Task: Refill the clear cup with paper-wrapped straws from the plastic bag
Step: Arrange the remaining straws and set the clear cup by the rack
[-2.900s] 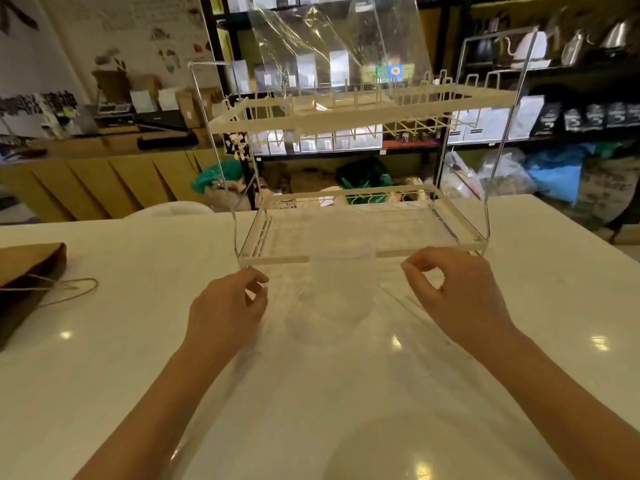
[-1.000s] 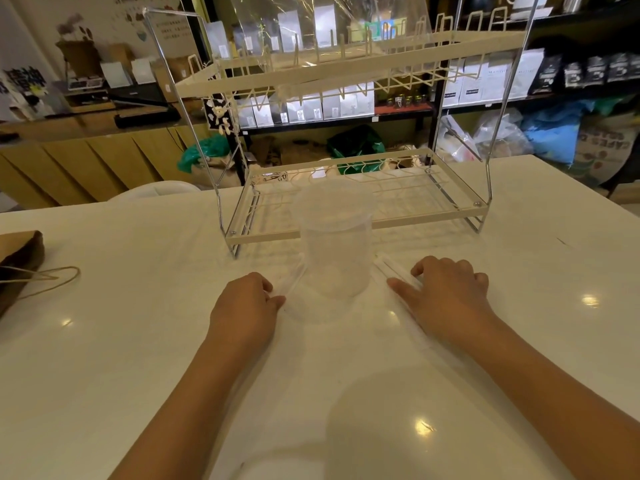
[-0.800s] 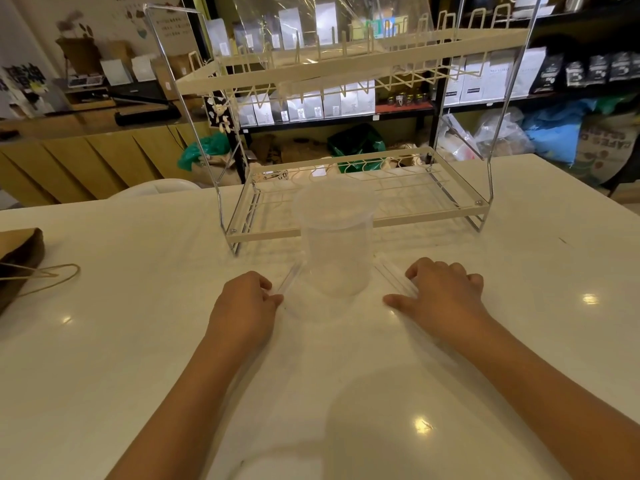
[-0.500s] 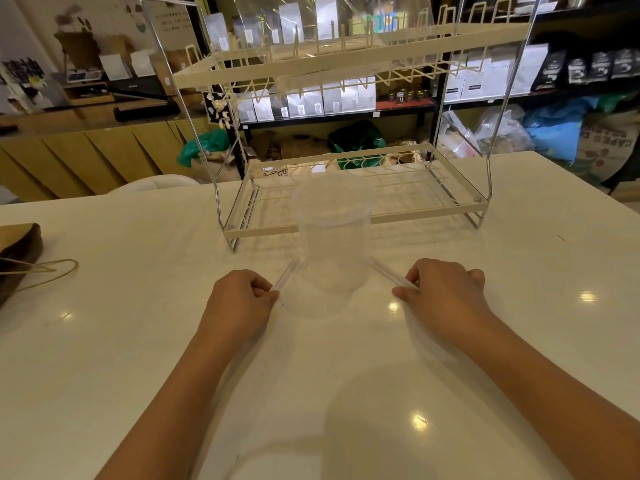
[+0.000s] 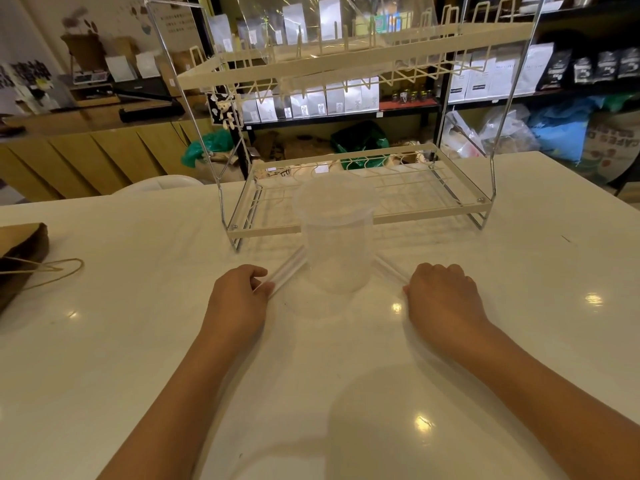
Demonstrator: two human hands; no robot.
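Note:
A clear cup (image 5: 337, 244) stands upright and empty on the white table (image 5: 138, 341), just in front of a wire rack. White paper-wrapped straws lie on the table on both sides of it. My left hand (image 5: 239, 299) is closed on the near end of the left straws (image 5: 285, 271), which point toward the cup's base. My right hand (image 5: 443, 299) is curled over the near end of the right straws (image 5: 389, 270). A clear plastic bag (image 5: 329, 26) sits on the rack's upper shelf.
The two-tier cream wire rack (image 5: 433, 213) stands right behind the cup. A brown paper bag (image 5: 20, 247) with a string handle lies at the table's left edge. Shelves with pouches and a wooden counter are beyond the table.
My hands came down from the rack's front edge to the table beside the cup. Over the last second their fingers curled shut around the straws.

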